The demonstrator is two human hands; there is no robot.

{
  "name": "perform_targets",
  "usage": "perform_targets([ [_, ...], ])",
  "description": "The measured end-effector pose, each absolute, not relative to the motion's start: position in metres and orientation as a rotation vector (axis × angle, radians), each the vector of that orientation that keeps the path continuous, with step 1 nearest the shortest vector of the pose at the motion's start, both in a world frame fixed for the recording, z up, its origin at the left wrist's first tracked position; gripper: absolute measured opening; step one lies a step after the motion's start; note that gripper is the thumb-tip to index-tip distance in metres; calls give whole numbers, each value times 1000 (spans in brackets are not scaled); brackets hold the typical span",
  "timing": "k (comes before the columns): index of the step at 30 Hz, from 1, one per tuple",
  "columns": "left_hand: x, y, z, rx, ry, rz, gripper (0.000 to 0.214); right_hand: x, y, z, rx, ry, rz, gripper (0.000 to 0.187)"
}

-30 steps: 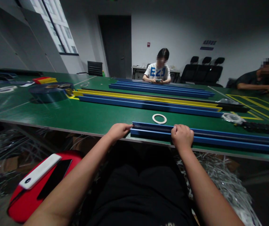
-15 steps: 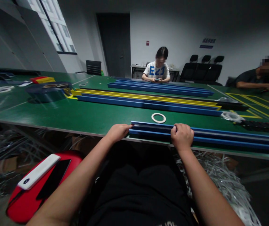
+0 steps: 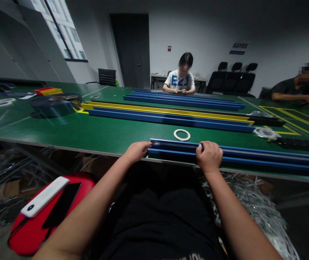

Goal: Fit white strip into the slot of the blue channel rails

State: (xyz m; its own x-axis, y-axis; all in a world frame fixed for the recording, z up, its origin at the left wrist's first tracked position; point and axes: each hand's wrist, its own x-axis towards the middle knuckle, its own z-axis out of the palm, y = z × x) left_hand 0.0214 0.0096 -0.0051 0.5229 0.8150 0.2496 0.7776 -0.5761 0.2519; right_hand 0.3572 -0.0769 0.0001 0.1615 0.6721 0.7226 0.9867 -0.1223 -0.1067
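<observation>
A long blue channel strip (image 3: pixel 176 146) with raised edges lies along the front edge of the green table, running off to the right. At its left end is my left hand (image 3: pixel 136 151), closed, with thumb and fingertips pinched at the channel's end. My right hand (image 3: pixel 210 156) is closed in a fist over the channel, further right. Something dark shows by its thumb, but the fingers hide what it is. Just behind the channel, a white ring-shaped roll (image 3: pixel 181 135) of what looks like tape lies flat on the table.
Further back lie yellow channels (image 3: pixel 143 109) and more blue channels (image 3: pixel 181 101). A large dark roll (image 3: pixel 55 106) stands left. On a red stool (image 3: pixel 81 202) are a white device (image 3: pixel 46 195) and a black phone-like slab (image 3: pixel 62 206). Two people sit across the table. Pale strip scraps (image 3: pixel 251 209) heap below.
</observation>
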Motion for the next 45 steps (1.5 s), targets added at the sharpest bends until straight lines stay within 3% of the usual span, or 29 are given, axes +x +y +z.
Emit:
perform_targets([
  [11, 24, 9, 1, 2482, 1338, 526, 37, 357, -77, 0, -1866, -1581, -699, 26],
  [20, 21, 2, 0, 2543, 1451, 930, 25, 357, -75, 0, -1886, -1594, -684, 28],
  [33, 24, 20, 10, 2681, 1620, 717, 22, 359, -72, -1, -1903, -1608, -699, 29],
  [45, 18, 32, -2, 2438, 1380, 841, 11, 359, -71, -1, -1923, -1619, -707, 30],
])
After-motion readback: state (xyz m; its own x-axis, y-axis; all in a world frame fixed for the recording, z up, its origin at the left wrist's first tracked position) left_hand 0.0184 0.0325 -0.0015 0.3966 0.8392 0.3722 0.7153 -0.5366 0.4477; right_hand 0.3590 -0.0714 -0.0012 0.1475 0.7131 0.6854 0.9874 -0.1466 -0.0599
